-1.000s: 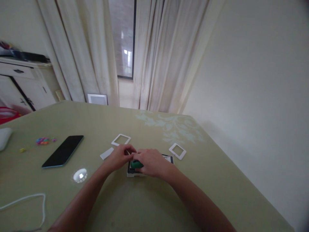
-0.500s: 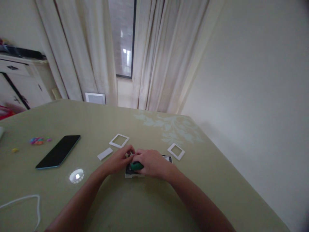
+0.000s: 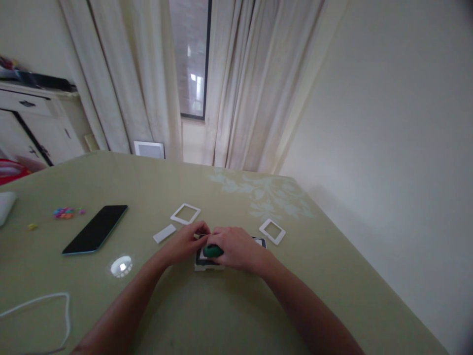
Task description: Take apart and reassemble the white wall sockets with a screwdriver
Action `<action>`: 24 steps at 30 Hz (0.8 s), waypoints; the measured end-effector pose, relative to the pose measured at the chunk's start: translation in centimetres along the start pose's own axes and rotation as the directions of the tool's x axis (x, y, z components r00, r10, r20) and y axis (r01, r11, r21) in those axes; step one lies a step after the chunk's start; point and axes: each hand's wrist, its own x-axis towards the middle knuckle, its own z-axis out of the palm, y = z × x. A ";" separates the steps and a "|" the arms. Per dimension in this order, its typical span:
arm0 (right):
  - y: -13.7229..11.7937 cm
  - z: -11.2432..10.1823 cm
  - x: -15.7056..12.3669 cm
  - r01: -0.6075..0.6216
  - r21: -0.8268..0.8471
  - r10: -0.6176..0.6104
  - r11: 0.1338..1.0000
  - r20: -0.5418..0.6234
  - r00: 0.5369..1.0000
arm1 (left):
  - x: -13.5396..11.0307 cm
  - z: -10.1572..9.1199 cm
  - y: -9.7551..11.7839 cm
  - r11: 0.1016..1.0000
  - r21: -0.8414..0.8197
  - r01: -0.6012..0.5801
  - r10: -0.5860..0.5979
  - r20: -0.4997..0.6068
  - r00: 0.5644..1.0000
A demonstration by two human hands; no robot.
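My right hand (image 3: 236,248) is closed round a tool with a rounded green handle (image 3: 213,251); its working end is hidden by my fingers. Under both hands lies a flat black-and-white rectangular device (image 3: 209,266), like a wall-switch panel, with its right end showing past my knuckles. At its far left side, my left hand (image 3: 190,240) has its thumb and fingers pinched together, close to the right fingertips. What the pinch holds is too small to make out.
White square frames lie beyond the hands, one at the left (image 3: 185,214) and one at the right (image 3: 272,231). Near the left one is a white strip (image 3: 164,233). Further left are a black-screened phone (image 3: 96,229), small colourful pieces (image 3: 64,213) and a white cable (image 3: 68,315).
The whole view has shifted slightly, so things on the table appear a little further right. Both hands stay at the device, and the green handle remains in my right hand.
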 end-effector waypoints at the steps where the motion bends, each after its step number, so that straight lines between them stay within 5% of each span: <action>1: 0.0 0.1 0.0 0.005 0.002 -0.005 1.000 -0.002 1.000 | 0.0 0.0 0.0 1.000 0.000 -0.002 0.002 -0.002 1.000; 15: -0.8 0.3 -0.5 0.032 -0.025 -0.031 0.999 0.035 0.999 | 0.2 -0.5 -0.2 0.999 -0.014 0.037 -0.036 0.058 0.998; 24: -2.3 0.3 -1.0 -0.043 -0.132 0.055 0.990 0.086 0.995 | 0.5 -0.5 -0.7 0.999 -0.015 0.046 -0.045 0.059 0.997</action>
